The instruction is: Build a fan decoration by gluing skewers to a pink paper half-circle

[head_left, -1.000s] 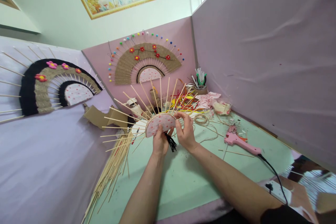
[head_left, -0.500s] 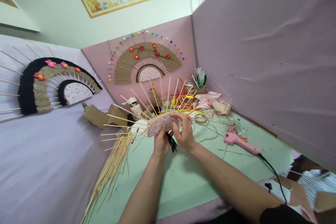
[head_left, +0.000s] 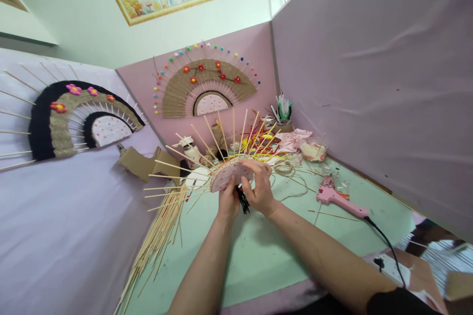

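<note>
Both hands hold up a half-round fan base [head_left: 221,178] covered in white cloth with pink dots. Thin wooden sticks [head_left: 197,134] fan outward from its curved edge. My left hand [head_left: 229,201] grips the lower straight edge, thumb on the dotted face and fingers behind. My right hand [head_left: 260,187] is closed on the right end, its fingers over the top edge and its thumb near the lower edge. A bundle of black cord [head_left: 243,201] hangs below the base between the hands; its upper part is hidden.
A pink glue gun [head_left: 340,202] lies on the green table [head_left: 277,261] at right. Loose sticks [head_left: 158,236] lie at left beside a piece of cardboard [head_left: 142,162]. Twine [head_left: 286,167], coloured strips and a pot of tools [head_left: 284,113] stand behind. Finished fans [head_left: 210,81] hang on the partitions.
The fan base has tilted slightly, and its sticks have swung a little to the right. Both hands keep their hold on it.
</note>
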The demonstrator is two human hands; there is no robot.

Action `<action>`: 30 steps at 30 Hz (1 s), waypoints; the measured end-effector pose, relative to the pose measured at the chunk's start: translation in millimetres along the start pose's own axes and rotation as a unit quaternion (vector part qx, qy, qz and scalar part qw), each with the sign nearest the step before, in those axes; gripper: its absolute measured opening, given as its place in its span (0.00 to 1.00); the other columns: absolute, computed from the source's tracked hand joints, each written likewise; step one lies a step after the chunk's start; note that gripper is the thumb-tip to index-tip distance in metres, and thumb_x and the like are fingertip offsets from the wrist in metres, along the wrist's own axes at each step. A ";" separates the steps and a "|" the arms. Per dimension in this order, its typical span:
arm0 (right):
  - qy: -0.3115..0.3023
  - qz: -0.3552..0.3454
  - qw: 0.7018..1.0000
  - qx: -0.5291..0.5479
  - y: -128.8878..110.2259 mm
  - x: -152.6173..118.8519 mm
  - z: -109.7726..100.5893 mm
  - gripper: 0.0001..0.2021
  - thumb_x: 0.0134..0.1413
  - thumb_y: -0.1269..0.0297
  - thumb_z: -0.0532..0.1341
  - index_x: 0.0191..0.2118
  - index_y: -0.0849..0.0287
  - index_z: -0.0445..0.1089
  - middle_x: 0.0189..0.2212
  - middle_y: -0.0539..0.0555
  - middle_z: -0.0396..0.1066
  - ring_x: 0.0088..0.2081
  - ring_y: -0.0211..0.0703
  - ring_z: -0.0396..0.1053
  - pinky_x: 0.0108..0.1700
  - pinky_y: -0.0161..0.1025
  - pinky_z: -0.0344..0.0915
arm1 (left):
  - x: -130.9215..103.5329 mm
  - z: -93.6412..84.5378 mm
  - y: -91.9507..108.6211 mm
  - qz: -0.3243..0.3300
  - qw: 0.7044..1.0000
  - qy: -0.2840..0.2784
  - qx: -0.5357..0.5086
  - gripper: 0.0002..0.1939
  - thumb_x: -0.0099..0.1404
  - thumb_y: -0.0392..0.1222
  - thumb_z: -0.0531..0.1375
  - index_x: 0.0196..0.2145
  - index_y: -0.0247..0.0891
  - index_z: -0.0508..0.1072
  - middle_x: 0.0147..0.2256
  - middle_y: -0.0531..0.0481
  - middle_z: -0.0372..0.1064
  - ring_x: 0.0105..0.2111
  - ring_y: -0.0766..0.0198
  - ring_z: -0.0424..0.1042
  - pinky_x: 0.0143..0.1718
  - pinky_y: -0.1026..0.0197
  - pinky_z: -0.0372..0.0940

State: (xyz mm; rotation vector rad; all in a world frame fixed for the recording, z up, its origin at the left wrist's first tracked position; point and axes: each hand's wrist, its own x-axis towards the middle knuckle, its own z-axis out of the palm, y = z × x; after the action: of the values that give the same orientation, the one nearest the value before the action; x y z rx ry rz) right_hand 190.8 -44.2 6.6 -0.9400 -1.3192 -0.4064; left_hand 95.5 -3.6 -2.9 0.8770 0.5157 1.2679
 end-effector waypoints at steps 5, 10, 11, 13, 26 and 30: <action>-0.028 -0.007 1.000 -0.009 0.1 -1.5 0.8 0.20 0.57 0.70 0.55 0.55 0.54 0.60 0.50 0.57 0.72 0.53 0.50 0.68 0.56 0.53 0.54 | -1.2 0.9 -0.5 0.002 1.000 -0.012 -0.009 0.20 0.53 0.47 0.70 0.43 0.38 0.76 0.44 0.45 0.74 0.47 0.56 0.73 0.50 0.54 0.67; -0.042 0.014 0.999 -0.017 -0.8 -1.9 0.8 0.19 0.58 0.69 0.55 0.56 0.54 0.60 0.50 0.57 0.72 0.54 0.49 0.67 0.57 0.52 0.53 | 0.1 -1.0 -3.6 0.011 1.000 0.001 -0.001 0.19 0.54 0.45 0.69 0.42 0.36 0.77 0.43 0.44 0.75 0.44 0.57 0.73 0.49 0.54 0.67; -0.043 0.017 0.999 -0.018 -1.0 -1.7 0.8 0.19 0.58 0.69 0.55 0.56 0.54 0.60 0.50 0.57 0.72 0.54 0.50 0.67 0.57 0.52 0.53 | 0.6 -1.7 -4.2 0.012 1.000 0.001 0.003 0.18 0.54 0.45 0.69 0.42 0.36 0.77 0.43 0.44 0.75 0.44 0.57 0.73 0.48 0.55 0.67; -0.040 0.019 0.999 -0.018 -1.5 -1.2 0.6 0.19 0.58 0.69 0.55 0.56 0.54 0.60 0.49 0.56 0.72 0.53 0.50 0.67 0.57 0.52 0.53 | 1.0 -2.6 -4.9 0.013 1.000 -0.002 0.009 0.18 0.54 0.45 0.69 0.41 0.36 0.77 0.43 0.45 0.75 0.44 0.58 0.73 0.48 0.55 0.68; -0.047 -0.057 0.997 0.007 -6.5 -1.9 0.5 0.23 0.54 0.71 0.56 0.57 0.53 0.59 0.51 0.56 0.72 0.55 0.51 0.66 0.59 0.55 0.51 | -9.1 6.0 1.1 0.014 0.999 -0.036 0.030 0.19 0.55 0.40 0.67 0.46 0.37 0.75 0.49 0.42 0.73 0.50 0.51 0.71 0.49 0.52 0.68; -0.053 -0.050 0.997 -0.009 -7.3 -1.0 0.1 0.21 0.56 0.70 0.56 0.56 0.53 0.59 0.51 0.56 0.72 0.55 0.50 0.66 0.59 0.55 0.51 | -8.4 4.4 0.3 0.023 0.998 -0.050 0.040 0.18 0.56 0.40 0.67 0.45 0.39 0.76 0.48 0.44 0.73 0.50 0.51 0.71 0.49 0.53 0.67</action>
State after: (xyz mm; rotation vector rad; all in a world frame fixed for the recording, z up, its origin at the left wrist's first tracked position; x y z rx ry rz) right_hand 185.1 -48.6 8.2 -0.9228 -1.4667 -0.4503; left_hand 96.5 -13.0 -1.1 1.0190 0.4723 1.2456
